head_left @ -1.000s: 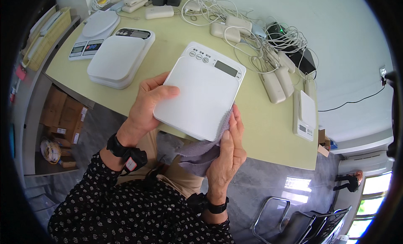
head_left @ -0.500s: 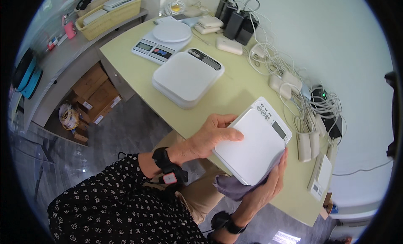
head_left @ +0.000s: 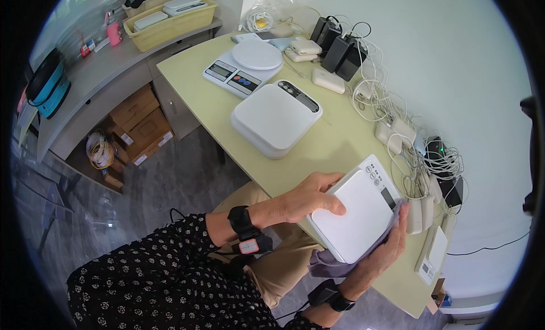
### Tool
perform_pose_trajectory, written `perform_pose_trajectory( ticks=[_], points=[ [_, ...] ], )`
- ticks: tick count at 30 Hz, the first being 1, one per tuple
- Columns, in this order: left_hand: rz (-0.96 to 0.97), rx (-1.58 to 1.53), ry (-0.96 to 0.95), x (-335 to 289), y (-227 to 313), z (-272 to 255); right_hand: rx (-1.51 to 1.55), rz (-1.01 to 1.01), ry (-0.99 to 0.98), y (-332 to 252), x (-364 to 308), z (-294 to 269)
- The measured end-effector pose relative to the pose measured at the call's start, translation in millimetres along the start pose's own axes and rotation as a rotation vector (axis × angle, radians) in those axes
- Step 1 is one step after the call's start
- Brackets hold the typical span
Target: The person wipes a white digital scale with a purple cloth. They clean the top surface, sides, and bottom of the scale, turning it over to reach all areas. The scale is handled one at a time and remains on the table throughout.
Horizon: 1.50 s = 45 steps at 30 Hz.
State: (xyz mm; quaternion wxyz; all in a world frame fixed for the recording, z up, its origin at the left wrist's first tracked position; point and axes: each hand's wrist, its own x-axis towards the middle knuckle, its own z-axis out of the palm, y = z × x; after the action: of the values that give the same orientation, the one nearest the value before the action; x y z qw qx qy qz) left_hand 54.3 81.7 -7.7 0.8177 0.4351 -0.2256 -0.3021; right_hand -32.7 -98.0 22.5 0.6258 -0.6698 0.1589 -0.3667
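From where I stand, the person's left hand (head_left: 312, 199) has a firm grip on one long edge of a white scale (head_left: 355, 216), thumb flat on its plate, holding it over the near edge of the pale green counter (head_left: 340, 138). The right hand (head_left: 388, 247) grasps a purple cloth (head_left: 329, 265), its fingers pressing the fabric against the scale's opposite edge near the display. Further left sit a thicker scale (head_left: 277, 117) and, just behind it, a round-topped scale (head_left: 257, 54), with tangled white cables (head_left: 383, 97) along the wall.
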Motion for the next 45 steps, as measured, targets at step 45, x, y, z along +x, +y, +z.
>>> perform_pose_trajectory(
  ticks=[45],
  points=[
    [0.112, -0.050, 0.080, -2, -8, 3, 0.006, 0.062, 0.084, 8, -59, -2]
  ],
)
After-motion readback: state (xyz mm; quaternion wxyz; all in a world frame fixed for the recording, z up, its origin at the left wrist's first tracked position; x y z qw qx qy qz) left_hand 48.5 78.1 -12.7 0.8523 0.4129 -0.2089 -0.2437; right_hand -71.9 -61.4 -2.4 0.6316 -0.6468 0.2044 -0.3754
